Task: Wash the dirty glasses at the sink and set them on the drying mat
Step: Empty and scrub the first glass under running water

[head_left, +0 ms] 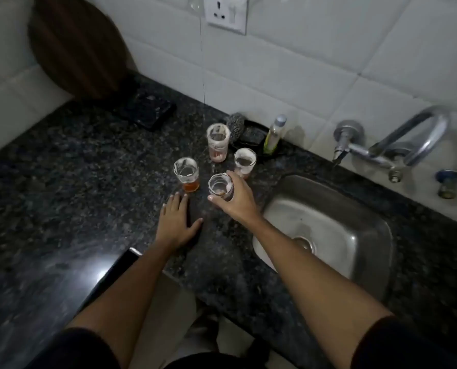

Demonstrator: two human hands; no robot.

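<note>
four dirty glasses are grouped on the dark granite counter (62,161), left of the steel sink (328,225).
the nearest glass (220,187) is gripped by the right hand (238,199); the left hand (175,222) is laid flat, fingers spread. one amber-bottomed glass (186,177), one tall glass (218,145), one glass (244,162) partly hidden; behind them one bottle (274,134), possibly a scrubber (236,123), blurred.

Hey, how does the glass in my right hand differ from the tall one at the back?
The held glass is shorter and sits nearest; the tall glass stands farthest back, by the scrubber. The right hand grips the held glass; nothing touches the tall glass. The held glass shows brownish dregs; the tall glass's residue looks pinkish. Both are clear, upright and dirty, with whitish film at the rim.
</note>
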